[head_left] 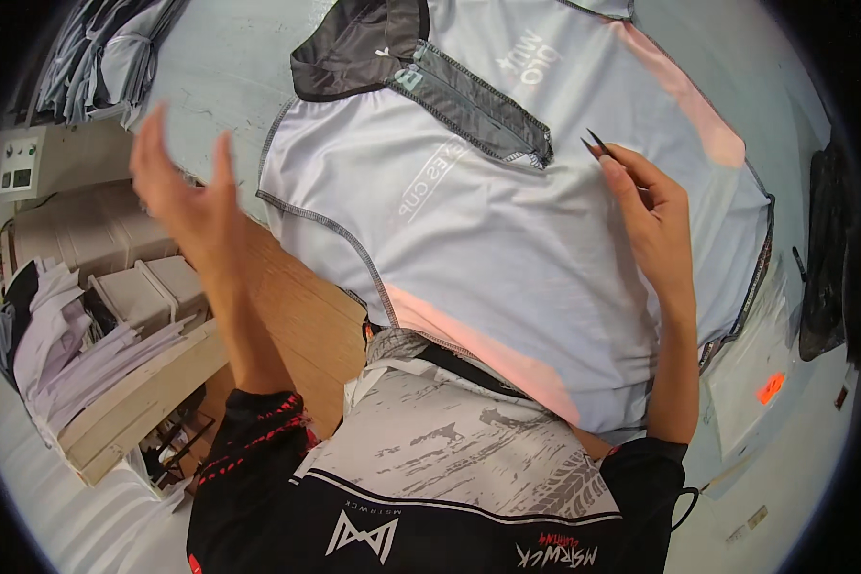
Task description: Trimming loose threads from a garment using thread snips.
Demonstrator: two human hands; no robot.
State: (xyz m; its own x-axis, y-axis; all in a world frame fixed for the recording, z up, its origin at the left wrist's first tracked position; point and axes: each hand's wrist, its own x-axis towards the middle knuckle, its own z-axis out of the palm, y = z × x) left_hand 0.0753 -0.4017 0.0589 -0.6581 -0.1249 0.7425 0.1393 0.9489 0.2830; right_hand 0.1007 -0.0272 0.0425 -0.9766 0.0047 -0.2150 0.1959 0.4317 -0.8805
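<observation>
A pale lilac-white shirt (507,258) lies inside out across the table, its dark overlocked seams and pink panels showing. Its dark grey collar (359,57) is at the far side, and a grey placket (478,110) runs from it toward the middle. In my right hand (655,215) is a pair of thread snips (595,143), their two dark pointed tips slightly apart over the shirt, just right of the placket's end. The snips' handle is hidden in my fingers. My left hand (191,201) is raised left of the shirt, empty, fingers spread and blurred by motion.
Folded garments (115,57) are stacked at the far left. Below them are a white switch box (17,165) and a heap of fabric pieces (62,335) by a wooden board (143,402). To the right lie a clear plastic bag (751,383), a pen (799,263) and a black bundle (826,249).
</observation>
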